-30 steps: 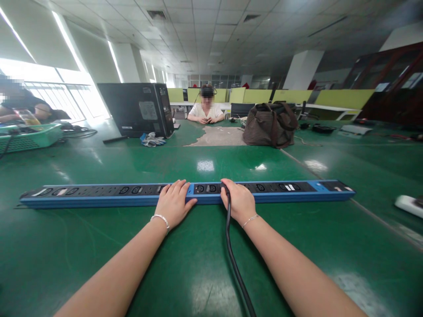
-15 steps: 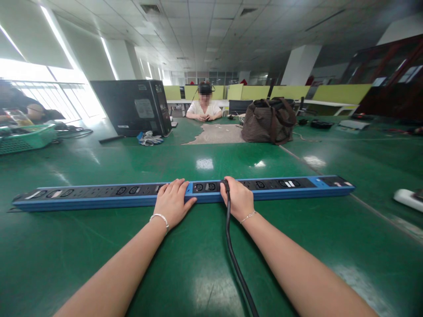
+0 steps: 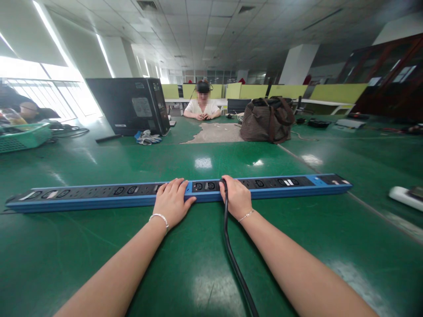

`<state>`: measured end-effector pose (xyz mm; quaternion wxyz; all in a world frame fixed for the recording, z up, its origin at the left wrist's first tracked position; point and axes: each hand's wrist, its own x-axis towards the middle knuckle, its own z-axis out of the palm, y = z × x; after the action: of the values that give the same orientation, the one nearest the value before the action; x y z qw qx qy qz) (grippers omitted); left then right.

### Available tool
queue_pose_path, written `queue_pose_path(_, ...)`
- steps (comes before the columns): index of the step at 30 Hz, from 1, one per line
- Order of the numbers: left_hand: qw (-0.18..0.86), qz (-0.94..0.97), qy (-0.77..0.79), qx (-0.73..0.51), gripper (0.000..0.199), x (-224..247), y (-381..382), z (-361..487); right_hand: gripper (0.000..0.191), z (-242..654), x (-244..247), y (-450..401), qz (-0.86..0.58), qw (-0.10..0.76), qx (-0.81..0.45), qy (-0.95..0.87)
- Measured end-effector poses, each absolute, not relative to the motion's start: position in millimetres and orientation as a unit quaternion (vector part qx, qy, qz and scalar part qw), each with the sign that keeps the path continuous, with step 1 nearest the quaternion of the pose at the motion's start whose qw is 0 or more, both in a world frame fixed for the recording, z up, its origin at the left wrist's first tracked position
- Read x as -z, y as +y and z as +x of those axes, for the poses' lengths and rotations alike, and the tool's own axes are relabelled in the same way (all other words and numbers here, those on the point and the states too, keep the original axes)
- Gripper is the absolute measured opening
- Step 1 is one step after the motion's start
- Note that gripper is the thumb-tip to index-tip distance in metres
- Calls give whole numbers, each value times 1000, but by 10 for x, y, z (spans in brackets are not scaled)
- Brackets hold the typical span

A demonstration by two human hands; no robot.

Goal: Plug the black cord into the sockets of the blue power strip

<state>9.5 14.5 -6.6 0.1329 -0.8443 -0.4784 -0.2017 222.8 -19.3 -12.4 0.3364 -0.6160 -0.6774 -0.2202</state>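
Observation:
A long blue power strip (image 3: 99,202) with a black face and several sockets lies across the green table in front of me. My left hand (image 3: 172,197) holds it just left of the middle, fingers laid over the top and thumb along the near side. To the right of that, my right hand (image 3: 236,197) grips the plug end of a black power cord (image 3: 228,237) at the strip's top. My fingers cover the plug, so how far it sits in a socket is hidden. The cord hangs from this hand toward me and leaves at the bottom edge.
Behind the strip stand a black computer case (image 3: 124,105), gloves (image 3: 147,138) and a brown bag (image 3: 266,121). A green basket (image 3: 24,138) is at the left, a white power strip (image 3: 406,198) at the right. One person (image 3: 202,105) sits opposite; another (image 3: 28,108) is far left.
The whole view has shifted slightly, with the strip and background a little further left. My right hand keeps its grip on the plug, and my left hand stays on the strip.

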Motion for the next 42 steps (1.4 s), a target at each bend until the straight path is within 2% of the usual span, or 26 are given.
queue_pose_path(4, 131, -844, -480, 200, 50, 57, 140, 99, 31, 2233, 89, -203, -600, 326, 205, -702)
queue_pose_path(10, 133, -846, -478, 196, 52, 50, 140, 98, 35, 2315, -253, -211, -659, 522, 126, -526)
queue_pose_path(15, 134, -845, -479, 194, 52, 44, 141, 101, 41, 2883, -341, -278, -639, 539, 105, -539)
queue_pose_path(23, 137, -845, -478, 196, 51, 57, 148, 90, 45, 3805, -132, -488, -663, 520, 59, -536)
queue_pose_path(35, 142, -847, -473, 199, 52, 58, 153, 90, 35, 3731, -56, -559, -720, 395, 61, -567)
queue_pose_path(42, 134, -849, -472, 197, 50, 46, 149, 88, 34, 3678, -37, -625, -718, 321, 122, -605)
